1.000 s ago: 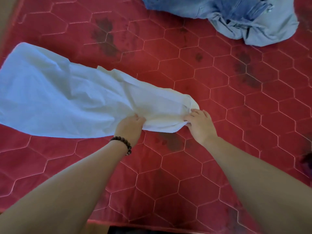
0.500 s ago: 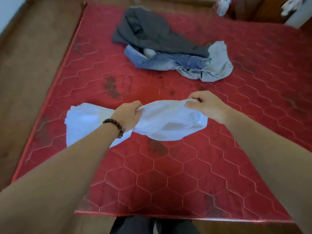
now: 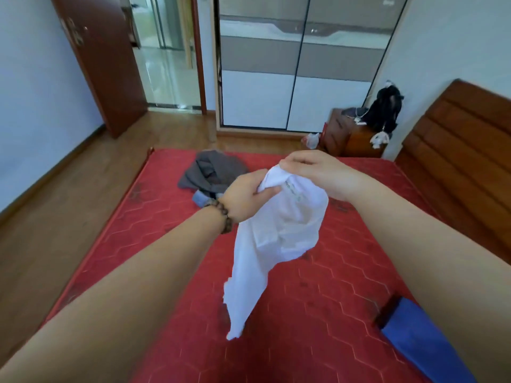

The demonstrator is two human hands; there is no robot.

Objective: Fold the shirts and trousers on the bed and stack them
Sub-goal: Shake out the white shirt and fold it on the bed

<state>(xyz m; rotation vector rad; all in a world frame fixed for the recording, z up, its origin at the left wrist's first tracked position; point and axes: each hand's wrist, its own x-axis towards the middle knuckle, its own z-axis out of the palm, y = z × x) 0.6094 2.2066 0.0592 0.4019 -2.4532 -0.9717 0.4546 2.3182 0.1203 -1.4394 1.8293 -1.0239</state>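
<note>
Gripping white shirt: left hand, right hand.

White shirt — red hexagon-quilted mattress — grey garment.

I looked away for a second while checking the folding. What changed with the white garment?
The white garment went from lying on the red mattress to hanging in the air, lifted by the left hand and right hand. Both hands kept gripping its end; the gray clothing pile stayed put.
</note>
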